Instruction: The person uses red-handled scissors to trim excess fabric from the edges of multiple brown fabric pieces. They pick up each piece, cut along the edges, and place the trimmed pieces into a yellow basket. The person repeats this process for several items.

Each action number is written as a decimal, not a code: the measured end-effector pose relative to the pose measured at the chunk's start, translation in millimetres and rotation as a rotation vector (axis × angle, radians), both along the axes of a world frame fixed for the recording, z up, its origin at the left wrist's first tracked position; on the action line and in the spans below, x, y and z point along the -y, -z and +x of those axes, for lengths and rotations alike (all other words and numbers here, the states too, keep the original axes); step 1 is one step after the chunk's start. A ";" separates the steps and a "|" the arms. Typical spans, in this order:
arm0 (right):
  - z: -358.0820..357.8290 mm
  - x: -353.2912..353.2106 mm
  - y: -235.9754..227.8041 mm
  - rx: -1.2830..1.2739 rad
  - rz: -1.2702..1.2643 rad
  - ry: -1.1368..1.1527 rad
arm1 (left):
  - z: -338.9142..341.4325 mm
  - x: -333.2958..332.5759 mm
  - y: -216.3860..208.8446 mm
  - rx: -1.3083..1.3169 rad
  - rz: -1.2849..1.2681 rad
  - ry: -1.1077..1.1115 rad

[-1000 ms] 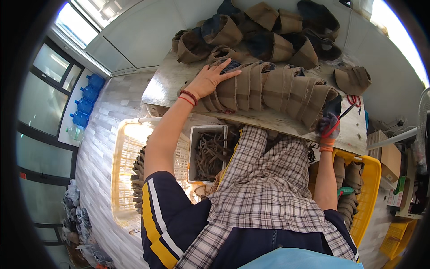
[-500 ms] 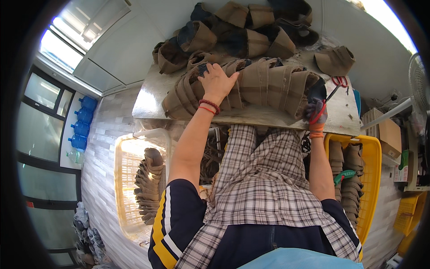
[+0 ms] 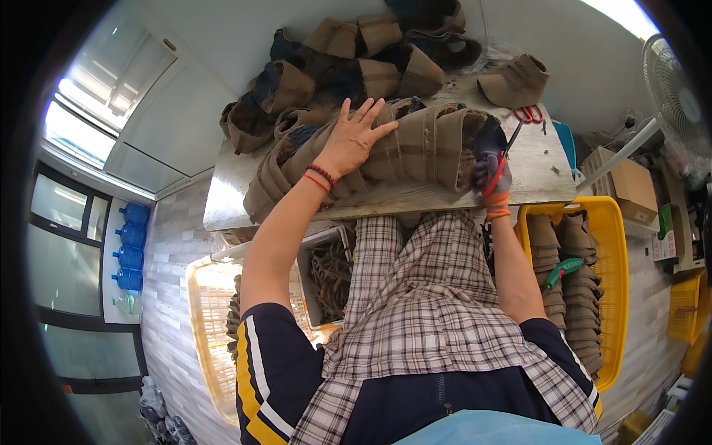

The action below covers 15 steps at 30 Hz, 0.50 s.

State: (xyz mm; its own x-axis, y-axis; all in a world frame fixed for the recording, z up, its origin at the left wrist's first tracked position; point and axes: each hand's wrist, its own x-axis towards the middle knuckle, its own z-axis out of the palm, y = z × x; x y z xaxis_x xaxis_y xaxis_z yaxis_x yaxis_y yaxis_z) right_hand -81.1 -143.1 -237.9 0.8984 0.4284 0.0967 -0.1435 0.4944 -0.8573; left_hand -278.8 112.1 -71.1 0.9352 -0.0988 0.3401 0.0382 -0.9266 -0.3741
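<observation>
A long row of nested brown fabric pieces (image 3: 415, 144), curved like cuffs with dark lining, lies across the near part of the table. My left hand (image 3: 354, 141), bare and with red bracelets, rests over the row left of its middle, fingers spread. At the row's right end is my right hand (image 3: 491, 176), in a grey and orange glove, closed around red-handled scissors (image 3: 496, 179). Their dark blades point away from me. Part of the fingers is hidden. Another red scissor handle (image 3: 528, 114) shows just beyond the blades.
More brown pieces (image 3: 334, 37) are heaped at the table's (image 3: 545, 170) back. A yellow basket (image 3: 612, 297) with stacked pieces and a green-handled tool (image 3: 564, 272) stands right. A pale basket (image 3: 204, 319) and grey crate of scraps (image 3: 305, 285) are left. A fan (image 3: 671, 81) stands far right.
The view has shifted, so the table sits further left. My left hand has slid slightly right along the row, its fingers reaching further over it. My right hand still holds the scissors.
</observation>
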 end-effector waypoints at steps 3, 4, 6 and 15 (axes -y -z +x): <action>2.8 1.1 -0.7 -0.011 0.019 -0.019 | 15.3 27.0 -0.5 0.098 -0.191 -0.063; -1.0 0.2 -3.4 -0.001 0.011 -0.014 | 22.9 38.3 3.2 0.144 -0.265 -0.117; -7.2 -4.4 -8.0 0.023 0.001 0.003 | 41.3 51.5 15.8 0.265 -0.359 -0.198; -5.9 7.9 1.1 0.071 -0.029 -0.011 | 51.3 37.5 -2.5 0.399 -0.575 0.046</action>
